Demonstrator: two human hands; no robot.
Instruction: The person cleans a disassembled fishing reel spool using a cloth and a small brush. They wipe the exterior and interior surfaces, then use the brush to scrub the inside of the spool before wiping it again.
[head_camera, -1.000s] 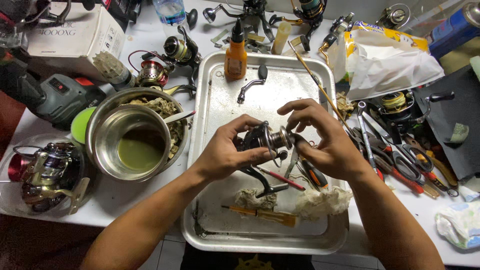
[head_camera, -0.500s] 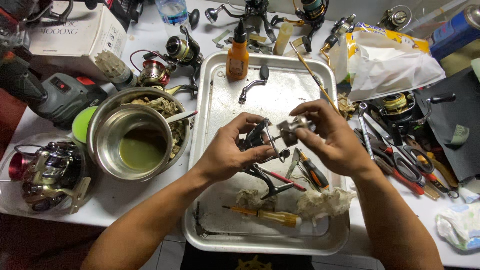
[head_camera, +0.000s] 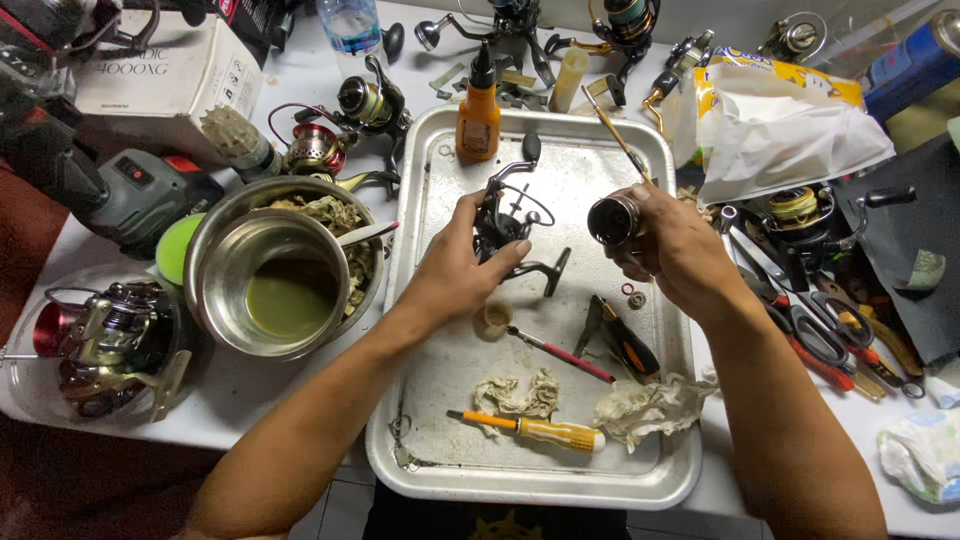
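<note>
Black spinning-reel body (head_camera: 508, 222), held above the far half of the shallow rectangular metal tray (head_camera: 440, 200), its wire bail arching away from the viewer and its dark crank arm trailing toward the tray's right side. The lower casing is hidden behind the left hand (head_camera: 455, 265); fine detail of the rotor cannot be made out. The left hand comes in from the tray's near left corner, fingers curled and clasped around the body, thumb on its near side. Detached metal spool (head_camera: 613, 219), a short silver-and-dark cylinder, sits apart from the body toward the tray's right rim, its open end facing the camera and its axis roughly pointing up at the viewer. The right hand (head_camera: 675, 255) closes its fingers around the spool's far side, concealing the skirt. On the tray floor: two small rings (head_camera: 632, 295) below the right hand, a black-and-orange-handled tool (head_camera: 628, 345), a thin red-handled pick (head_camera: 565, 357), a yellow-handled screwdriver (head_camera: 535, 430) and soiled rags (head_camera: 650, 405). An orange squeeze bottle (head_camera: 477, 115) stands at the tray's far edge. Left of the tray, nested steel bowls (head_camera: 285, 270) hold greenish liquid.
</note>
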